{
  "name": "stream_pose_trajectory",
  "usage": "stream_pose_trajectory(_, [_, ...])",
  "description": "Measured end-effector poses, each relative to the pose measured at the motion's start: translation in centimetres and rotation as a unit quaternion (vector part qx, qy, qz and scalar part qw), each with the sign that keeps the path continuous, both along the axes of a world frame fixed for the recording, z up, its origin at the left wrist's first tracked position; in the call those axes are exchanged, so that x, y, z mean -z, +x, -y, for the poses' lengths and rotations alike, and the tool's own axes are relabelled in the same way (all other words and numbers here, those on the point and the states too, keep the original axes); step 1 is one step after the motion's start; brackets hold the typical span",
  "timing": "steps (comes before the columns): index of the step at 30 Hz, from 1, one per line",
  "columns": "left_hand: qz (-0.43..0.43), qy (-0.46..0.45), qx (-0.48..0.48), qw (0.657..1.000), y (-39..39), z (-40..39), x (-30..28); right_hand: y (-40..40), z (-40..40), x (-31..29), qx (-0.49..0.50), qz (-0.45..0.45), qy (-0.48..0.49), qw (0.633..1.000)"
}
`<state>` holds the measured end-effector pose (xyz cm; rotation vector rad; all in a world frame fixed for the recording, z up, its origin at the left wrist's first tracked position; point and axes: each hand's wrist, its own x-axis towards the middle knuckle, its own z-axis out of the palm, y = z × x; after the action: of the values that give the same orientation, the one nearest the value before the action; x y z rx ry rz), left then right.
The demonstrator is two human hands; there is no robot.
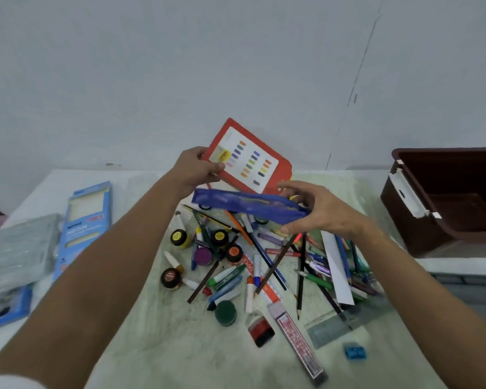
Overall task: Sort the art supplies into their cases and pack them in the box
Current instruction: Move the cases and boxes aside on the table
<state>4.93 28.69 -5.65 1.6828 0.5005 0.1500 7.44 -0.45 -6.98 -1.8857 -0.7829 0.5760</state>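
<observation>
The left hand (195, 167) pinches the near left edge of a red card case (250, 161), thumb on its face and fingers behind; the case is raised above the table (152, 332) and tilted, showing a white panel of colour swatches. The right hand (312, 209) has its fingers curved round the right end of a blue pencil pouch (247, 204), which is held level just below the red case and extends toward the left hand.

Directly beneath both hands lies a loose pile of art supplies (264, 265): pencils, crayons, pens and small paint jars. A clear ruler (345, 324) and a blue sharpener (354, 352) lie under the right forearm.

Well to the right of the right hand stands an open brown box (446, 197). Left of the left forearm lies a flat blue case (82, 228), and beyond it a clear plastic case (17, 248).
</observation>
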Motion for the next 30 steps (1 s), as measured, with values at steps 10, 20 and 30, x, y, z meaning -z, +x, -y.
stream_pose_trajectory(10, [0.142,-0.155,-0.277,0.938,-16.3,-10.5,-8.1,-5.8,-12.7,-3.8,-0.023,0.044,0.089,0.995])
stream_pose_trajectory(20, [0.087,-0.165,-0.452,0.872,-30.8,-16.2,-2.1,-16.8,-30.6,1.5,0.036,0.091,0.059,0.993])
stream_pose_trajectory(30, [-0.096,-0.16,-0.427,0.885,-32.2,-13.5,3.0,-20.0,-33.1,4.3,-0.006,0.204,-0.117,0.972])
